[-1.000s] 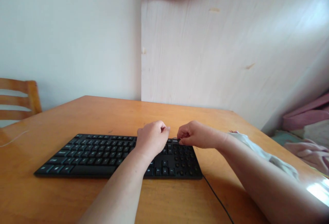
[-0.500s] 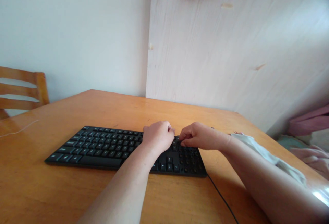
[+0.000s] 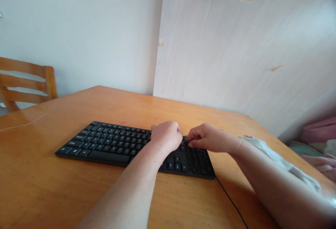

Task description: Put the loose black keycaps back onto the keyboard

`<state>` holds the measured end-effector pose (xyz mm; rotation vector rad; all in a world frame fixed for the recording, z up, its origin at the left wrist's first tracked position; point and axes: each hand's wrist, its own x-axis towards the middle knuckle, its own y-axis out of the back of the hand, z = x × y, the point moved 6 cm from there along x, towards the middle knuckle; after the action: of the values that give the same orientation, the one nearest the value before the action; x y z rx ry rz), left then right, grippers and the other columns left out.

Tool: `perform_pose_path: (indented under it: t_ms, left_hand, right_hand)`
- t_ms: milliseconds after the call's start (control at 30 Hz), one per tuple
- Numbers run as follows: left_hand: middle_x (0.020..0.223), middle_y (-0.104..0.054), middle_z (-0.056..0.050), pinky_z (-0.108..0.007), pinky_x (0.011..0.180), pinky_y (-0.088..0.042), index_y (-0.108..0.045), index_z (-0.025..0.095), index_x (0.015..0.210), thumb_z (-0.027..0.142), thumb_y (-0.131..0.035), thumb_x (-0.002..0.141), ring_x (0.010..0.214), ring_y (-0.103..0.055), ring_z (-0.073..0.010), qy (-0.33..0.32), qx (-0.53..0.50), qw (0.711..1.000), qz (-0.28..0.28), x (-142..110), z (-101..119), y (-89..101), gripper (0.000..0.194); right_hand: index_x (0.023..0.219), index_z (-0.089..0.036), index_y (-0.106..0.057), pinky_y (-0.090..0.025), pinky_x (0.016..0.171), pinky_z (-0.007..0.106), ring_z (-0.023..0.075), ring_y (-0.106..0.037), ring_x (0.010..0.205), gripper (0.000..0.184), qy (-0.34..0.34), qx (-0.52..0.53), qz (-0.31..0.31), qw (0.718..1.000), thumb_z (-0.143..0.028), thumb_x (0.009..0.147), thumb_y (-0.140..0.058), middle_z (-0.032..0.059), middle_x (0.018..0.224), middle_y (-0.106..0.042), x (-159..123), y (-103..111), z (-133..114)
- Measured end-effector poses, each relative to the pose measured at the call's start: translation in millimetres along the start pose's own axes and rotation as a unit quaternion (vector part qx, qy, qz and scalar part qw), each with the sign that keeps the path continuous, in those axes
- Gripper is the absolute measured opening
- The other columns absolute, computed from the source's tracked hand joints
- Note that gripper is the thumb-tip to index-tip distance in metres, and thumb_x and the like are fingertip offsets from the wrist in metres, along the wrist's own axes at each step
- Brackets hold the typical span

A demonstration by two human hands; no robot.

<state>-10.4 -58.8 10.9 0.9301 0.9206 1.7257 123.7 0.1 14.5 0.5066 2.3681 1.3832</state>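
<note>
The keyboard (image 3: 110, 143) is laid flat beneath and to the left of the two hands, keys upward, its long near edge turned toward the forearms, presumably so that its whole face can be reached; its cable (image 3: 231, 201) is led out from the near corner below the right hand, where the number pad is left uncrossed by it. The left hand (image 3: 166, 136) is curled almost closed over the far part, its fingertips hidden; the right hand (image 3: 203, 138) is held just beside it over the top of the number pad, fingers bent and thumb drawn near them; whether anything is gripped by either cannot be told. Both wrists are raised, probably so that only the fingertips are brought down. A pale cloth (image 3: 273, 157) is placed beyond the right forearm; a wooden chair (image 3: 26, 82) is seen far left of both hands.
</note>
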Motion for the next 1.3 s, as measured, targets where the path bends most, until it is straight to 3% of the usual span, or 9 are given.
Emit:
perform_pose_path:
  t_ms: [333, 767, 967, 1300]
  left_hand:
    - [0.095, -0.074, -0.005, -0.04, 0.085, -0.045, -0.068, 0.024, 0.086, 0.03, -0.046, 0.085, 0.092, -0.066, -0.0251, -0.001, 0.03, 0.999, -0.028, -1, 0, -2.0, 0.023]
    - [0.096, -0.074, -0.005, -0.042, 0.081, -0.047, -0.069, 0.025, 0.086, 0.03, -0.045, 0.083, 0.092, -0.066, -0.0272, -0.007, 0.035, 0.999, -0.033, 1, 0, -4.6, 0.024]
    - [0.098, -0.074, -0.006, -0.039, 0.081, -0.047, -0.069, 0.023, 0.088, 0.03, -0.046, 0.084, 0.093, -0.066, -0.0255, -0.005, 0.035, 0.998, -0.043, -2, 2, -1.9, 0.024]
    - [0.099, -0.074, -0.008, -0.042, 0.084, -0.047, -0.07, 0.023, 0.088, 0.029, -0.045, 0.084, 0.094, -0.066, -0.0272, 0.0, 0.044, 0.997, -0.057, -3, 5, 0.0, 0.025]
  right_hand:
    - [0.084, -0.015, -0.068, -0.034, 0.055, 0.022, 0.0106, -0.05, 0.061, 0.012, -0.001, -0.028, 0.01, 1.0, -0.022, 0.078, -0.06, -0.0017, 0.067, -0.061, -2, 0, -7]
    - [0.084, -0.016, -0.067, -0.034, 0.056, 0.023, 0.0111, -0.052, 0.062, 0.013, -0.006, -0.078, 0.019, 0.997, -0.024, 0.079, -0.059, -0.0007, 0.068, -0.063, -2, 1, -10]
    - [0.084, -0.018, -0.067, -0.033, 0.057, 0.023, 0.0131, -0.057, 0.067, 0.013, -0.004, -0.133, 0.032, 0.991, -0.026, 0.081, -0.057, 0.0012, 0.074, -0.067, -3, 0, -18]
    - [0.083, -0.02, -0.067, -0.037, 0.065, 0.026, 0.0171, -0.063, 0.079, 0.015, -0.014, -0.215, 0.026, 0.976, -0.028, 0.084, -0.054, 0.0041, 0.083, -0.071, -4, -2, -26]
